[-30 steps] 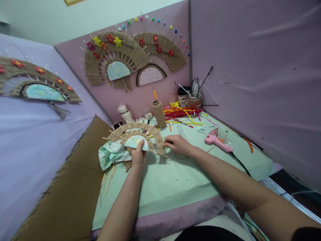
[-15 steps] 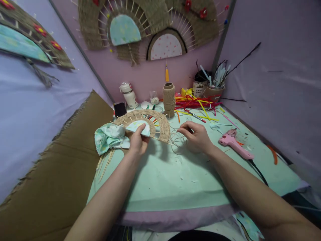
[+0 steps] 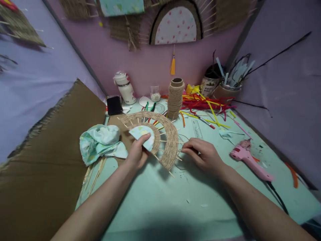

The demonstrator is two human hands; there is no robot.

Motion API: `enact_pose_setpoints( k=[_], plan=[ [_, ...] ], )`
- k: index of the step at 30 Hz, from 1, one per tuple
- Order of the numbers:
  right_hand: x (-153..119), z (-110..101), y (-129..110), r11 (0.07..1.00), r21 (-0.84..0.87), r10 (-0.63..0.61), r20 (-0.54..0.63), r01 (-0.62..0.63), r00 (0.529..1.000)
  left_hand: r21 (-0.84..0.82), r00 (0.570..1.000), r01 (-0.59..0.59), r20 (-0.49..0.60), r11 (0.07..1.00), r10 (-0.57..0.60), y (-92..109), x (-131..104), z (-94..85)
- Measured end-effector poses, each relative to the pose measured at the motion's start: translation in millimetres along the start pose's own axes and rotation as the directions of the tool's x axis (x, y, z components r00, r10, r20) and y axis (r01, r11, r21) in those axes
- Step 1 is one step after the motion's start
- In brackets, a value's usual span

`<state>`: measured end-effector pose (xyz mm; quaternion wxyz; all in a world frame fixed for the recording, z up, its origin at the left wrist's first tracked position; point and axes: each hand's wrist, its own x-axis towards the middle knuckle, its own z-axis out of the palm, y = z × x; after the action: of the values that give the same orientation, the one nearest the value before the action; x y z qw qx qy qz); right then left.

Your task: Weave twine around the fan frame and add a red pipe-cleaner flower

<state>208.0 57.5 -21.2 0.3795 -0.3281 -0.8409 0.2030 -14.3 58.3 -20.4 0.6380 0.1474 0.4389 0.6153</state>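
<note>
My left hand (image 3: pixel 139 150) grips a woven twine fan (image 3: pixel 172 144) by its half-round centre, thumb on top of the pale blue-green patterned cloth (image 3: pixel 141 132). Thin sticks radiate from that centre through a wide band of woven twine, their tips poking past the outer edge. At the fan's right edge, my right hand (image 3: pixel 200 152) is closed in a pinch on a thin strand of twine (image 3: pixel 184 136). Part of the strand loops down onto the table below the fingers. Behind the fan stands a spool of twine (image 3: pixel 175 98), upright.
Crumpled patterned cloth (image 3: pixel 100 142) and thin sticks (image 3: pixel 96 175) lie left, beside a large cardboard sheet (image 3: pixel 55 160). A pink glue gun (image 3: pixel 250 160) rests on the right. Red and yellow pipe cleaners (image 3: pixel 203 103), a white bottle (image 3: pixel 124 88) and a clear cup (image 3: pixel 155 93) are at the back.
The fan has turned clockwise, its right end now lower and nearer me. My right hand has come close to its outer edge with the twine. The camera view has tipped down and closer.
</note>
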Motion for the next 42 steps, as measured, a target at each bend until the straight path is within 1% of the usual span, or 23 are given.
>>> enact_pose_setpoints(
  k=[3, 6, 9, 13, 16, 18, 20, 22, 24, 26, 31, 34, 37, 39, 42],
  plan=[
    [1, 0, 2, 0.999, -0.034, 0.034, 0.026, -0.033, 0.999, 0.002, 0.999, -0.024, -0.029, 1.000, 0.024, -5, 7, -9.4],
    [2, 1, 7, 0.995, -0.075, 0.075, 0.056, -0.071, 0.996, 0.006, 0.999, 0.016, -0.050, 1.000, -0.016, -11, 11, -16.6],
    [2, 2, 14, 0.990, -0.090, 0.113, 0.075, -0.106, 0.991, 0.029, 0.997, 0.030, -0.065, 0.999, -0.029, -16, 13, -19.8],
    [3, 3, 21, 0.988, -0.086, 0.139, 0.095, -0.131, 0.986, 0.008, 0.993, 0.049, -0.109, 0.999, -0.047, -19, 14, -18.4],
    [3, 4, 24, 0.989, -0.084, 0.133, 0.143, -0.122, 0.981, 0.019, 0.980, 0.107, -0.169, 0.994, -0.102, -17, 12, -15.1],
    [3, 4, 26, 0.990, -0.089, 0.123, 0.181, -0.109, 0.976, 0.066, 0.973, 0.145, -0.191, 0.987, -0.130, -13, 10, -11.8],
    [3, 5, 27, 0.990, -0.092, 0.120, 0.204, -0.103, 0.972, 0.131, 0.970, 0.160, -0.206, 0.978, -0.131, -7, 8, -7.8],
    [4, 6, 28, 0.991, -0.083, 0.124, 0.215, -0.108, 0.969, 0.158, 0.967, 0.167, -0.218, 0.973, -0.130, -2, 7, -4.1],
    [4, 6, 29, 0.990, -0.070, 0.133, 0.220, -0.120, 0.966, 0.120, 0.965, 0.174, -0.219, 0.977, -0.145, -2, 6, -2.4],
    [4, 5, 29, 0.989, -0.060, 0.143, 0.226, -0.133, 0.964, 0.064, 0.965, 0.180, -0.208, 0.982, -0.163, -7, 7, -4.0],
    [5, 2, 26, 0.989, -0.026, 0.147, 0.234, -0.145, 0.961, 0.008, 0.969, 0.181, -0.171, 0.983, -0.177, -16, 9, -18.9],
    [4, 3, 20, 0.988, 0.022, 0.141, 0.219, -0.150, 0.965, -0.013, 0.959, 0.249, -0.135, 0.968, -0.248, -12, 9, -28.0],
    [2, 8, 15, 0.983, 0.111, 0.121, 0.198, -0.145, 0.973, -0.010, 0.942, 0.318, -0.107, 0.948, -0.317, -8, 9, -33.4],
    [1, 13, 14, 0.973, 0.168, 0.128, 0.182, -0.159, 0.975, -0.011, 0.937, 0.334, -0.107, 0.942, -0.333, -5, 9, -34.7],
    [0, 19, 16, 0.953, 0.222, 0.173, 0.164, -0.207, 0.971, -0.019, 0.931, 0.346, -0.119, 0.938, -0.346, -4, 9, -34.9]
  ],
)
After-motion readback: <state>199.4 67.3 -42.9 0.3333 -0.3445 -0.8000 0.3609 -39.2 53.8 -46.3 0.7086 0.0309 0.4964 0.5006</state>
